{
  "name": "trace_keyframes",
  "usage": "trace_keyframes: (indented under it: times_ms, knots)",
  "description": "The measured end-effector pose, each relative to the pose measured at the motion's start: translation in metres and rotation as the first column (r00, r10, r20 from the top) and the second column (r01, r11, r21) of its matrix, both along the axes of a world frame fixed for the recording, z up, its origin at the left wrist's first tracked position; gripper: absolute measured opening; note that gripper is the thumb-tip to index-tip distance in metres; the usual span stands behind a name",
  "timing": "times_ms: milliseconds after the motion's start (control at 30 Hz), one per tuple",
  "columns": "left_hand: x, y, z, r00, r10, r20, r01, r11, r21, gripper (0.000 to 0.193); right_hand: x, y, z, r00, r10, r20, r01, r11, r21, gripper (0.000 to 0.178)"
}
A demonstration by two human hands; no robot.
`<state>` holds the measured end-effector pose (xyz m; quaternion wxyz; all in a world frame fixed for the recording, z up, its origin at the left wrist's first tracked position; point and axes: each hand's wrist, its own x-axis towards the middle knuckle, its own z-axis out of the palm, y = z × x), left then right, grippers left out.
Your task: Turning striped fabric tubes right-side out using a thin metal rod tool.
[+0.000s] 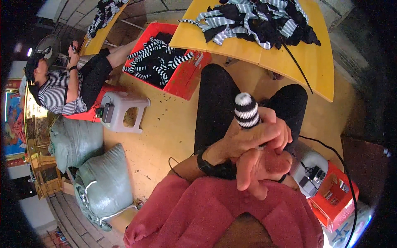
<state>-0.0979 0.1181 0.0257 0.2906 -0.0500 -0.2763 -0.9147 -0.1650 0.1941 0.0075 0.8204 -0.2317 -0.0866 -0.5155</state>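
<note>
Striped sock point(247, 110): black-and-white, rolled into a stub, sticking upright out of the hands, over the person's lap, just on the near side of the yellow table point(264, 53). Left hand point(252, 138) wraps it, fingers curled closed around its lower part. Right hand point(260, 169) sits just beneath, touching the left, fingers partly bent; can't tell if it grips the sock. Table carries a pile of striped socks point(256, 20). Red crate point(182, 76) of more socks touches the table's left edge; white stool point(124, 109) further left.
</note>
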Motion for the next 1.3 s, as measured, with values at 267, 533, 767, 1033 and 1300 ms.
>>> trace_keyframes:
  times_ms: [267,533,767,1033,1300]
  knots:
    - [0.001,-0.034,0.014,0.991,0.055,0.125,-0.072,0.988,0.14,0.032,-0.004,-0.006,0.017,0.94,-0.175,-0.294,0.222,0.966,0.133,0.071]
    - [0.003,-0.068,0.008,0.995,0.003,-0.1,0.047,0.869,0.492,0.04,0.004,0.004,0.02,0.891,-0.388,-0.238,0.438,0.871,0.222,0.089]
    - [0.003,-0.06,0.001,0.998,0.024,-0.054,-0.002,0.925,0.381,0.039,0.005,0.0,0.016,0.9,-0.347,-0.263,0.407,0.886,0.224,0.087]
    - [-0.002,-0.023,0.013,0.997,-0.024,-0.08,0.034,0.991,0.131,0.034,-0.001,-0.006,-0.009,0.99,-0.046,-0.137,0.02,0.983,-0.18,0.071]
    - [0.008,-0.015,0.01,0.998,-0.004,-0.063,0.002,1.0,-0.02,0.032,-0.005,0.001,0.024,0.944,0.072,-0.322,-0.045,0.995,0.091,0.067]
